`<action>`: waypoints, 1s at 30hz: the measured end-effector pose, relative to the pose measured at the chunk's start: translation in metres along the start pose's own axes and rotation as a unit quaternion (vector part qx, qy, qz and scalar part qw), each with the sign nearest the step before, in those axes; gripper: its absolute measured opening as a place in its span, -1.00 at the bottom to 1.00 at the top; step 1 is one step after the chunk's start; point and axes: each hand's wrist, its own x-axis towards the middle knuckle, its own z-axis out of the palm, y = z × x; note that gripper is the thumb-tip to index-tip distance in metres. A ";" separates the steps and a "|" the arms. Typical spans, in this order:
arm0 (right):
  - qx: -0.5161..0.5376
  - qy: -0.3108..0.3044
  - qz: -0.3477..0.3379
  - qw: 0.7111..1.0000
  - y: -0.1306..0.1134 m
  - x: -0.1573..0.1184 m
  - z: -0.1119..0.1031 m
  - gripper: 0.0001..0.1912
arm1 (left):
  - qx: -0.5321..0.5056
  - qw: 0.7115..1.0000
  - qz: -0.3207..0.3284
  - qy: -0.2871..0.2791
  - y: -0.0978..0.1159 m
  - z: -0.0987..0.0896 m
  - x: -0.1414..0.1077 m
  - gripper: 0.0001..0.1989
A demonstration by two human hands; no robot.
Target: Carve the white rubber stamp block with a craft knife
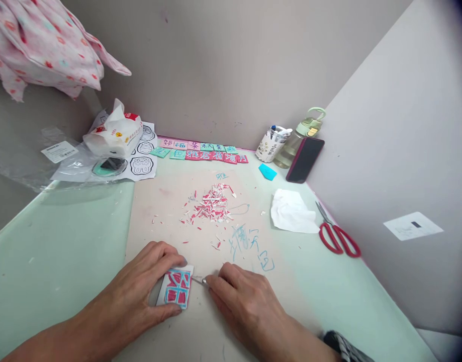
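Between its thumb and fingers, my left hand (pixel 144 281) grips a small square carving block (pixel 178 287), pressed on the board. Blue character lines and red patches cover the block's face, with a white margin on its left. In my right hand (pixel 248 296) is a thin metal carving knife (pixel 198 280), held like a pen. Its tip meets or nearly meets the block's right edge; I cannot tell which. Most of the knife's handle is hidden by my fingers. Beyond both hands lies a heap of red and white shavings (pixel 214 203) on the beige board (pixel 155 201).
Pink, red and green character tiles (pixel 204 155) line the back. Rightward are a pen jar (pixel 270 146), water bottle (pixel 289 151), phone (pixel 305 161), blue piece (pixel 267 172), crumpled tissue (pixel 293 211) and red-handled scissors (pixel 338 236). A tissue pack (pixel 115 133) sits on printed sheets (pixel 142 166) at back left.
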 end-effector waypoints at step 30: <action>-0.037 0.045 0.024 0.998 -0.009 0.008 0.002 -0.75 | 0.007 1.000 -0.021 -0.001 0.002 0.003 -0.003 -0.51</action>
